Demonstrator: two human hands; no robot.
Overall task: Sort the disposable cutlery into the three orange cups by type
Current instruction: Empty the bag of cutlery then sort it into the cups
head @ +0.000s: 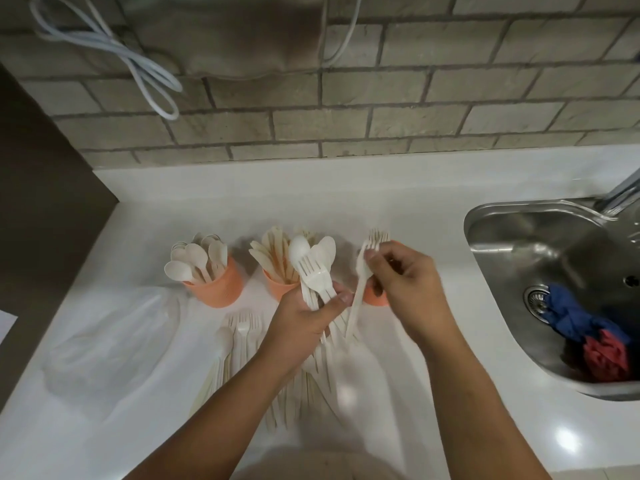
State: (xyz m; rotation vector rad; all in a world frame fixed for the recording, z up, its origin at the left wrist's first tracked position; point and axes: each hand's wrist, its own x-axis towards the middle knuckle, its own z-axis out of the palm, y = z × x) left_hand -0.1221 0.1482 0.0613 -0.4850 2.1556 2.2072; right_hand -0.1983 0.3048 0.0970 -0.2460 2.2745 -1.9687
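Observation:
Three orange cups stand in a row on the white counter. The left cup holds several spoons, the middle cup holds several knives, and the right cup, mostly hidden behind my right hand, holds forks. My left hand grips a mixed bunch of spoons and forks in front of the middle cup. My right hand pinches a single white fork near its tines, handle pointing down, beside the right cup. A loose pile of cutlery lies on the counter under my forearms.
A clear plastic bag lies at the left of the counter. A steel sink at the right holds blue and red cloths, with a tap above. A brick-tiled wall runs behind the counter.

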